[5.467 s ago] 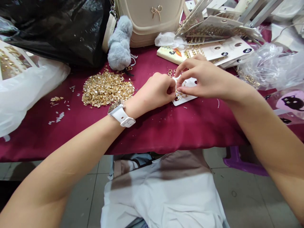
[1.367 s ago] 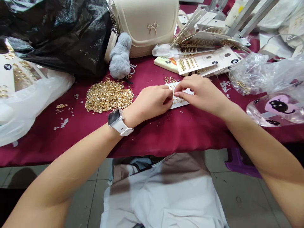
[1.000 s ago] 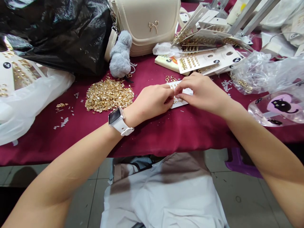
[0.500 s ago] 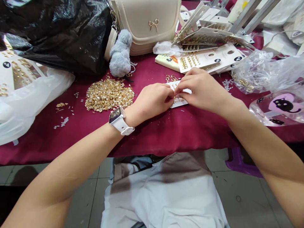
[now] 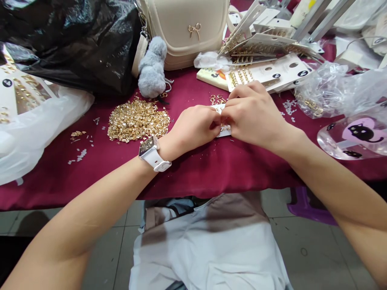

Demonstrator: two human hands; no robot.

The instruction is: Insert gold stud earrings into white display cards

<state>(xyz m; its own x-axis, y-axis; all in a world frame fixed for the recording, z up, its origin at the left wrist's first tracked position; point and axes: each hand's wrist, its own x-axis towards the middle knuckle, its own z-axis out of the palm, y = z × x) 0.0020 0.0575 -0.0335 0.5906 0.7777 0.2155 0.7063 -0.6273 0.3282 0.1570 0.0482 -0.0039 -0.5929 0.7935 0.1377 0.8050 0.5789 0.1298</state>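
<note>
White card (image 5: pixel 218 108) hidden by left hand (image 5: pixel 193 125) and right hand (image 5: pixel 255 114), its gold pieces (image 5: pixel 225 128) too small to tell

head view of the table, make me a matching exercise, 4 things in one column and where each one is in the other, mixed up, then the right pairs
Things:
1. white watch
2. grey plush toy
3. heap of small gold pieces
4. white card

Places:
A. in front of the beige handbag
B. on the left wrist
C. pinched between the left hand and right hand
D. lying loose on the maroon cloth

Pairs: 1-B, 2-A, 3-D, 4-C
</note>
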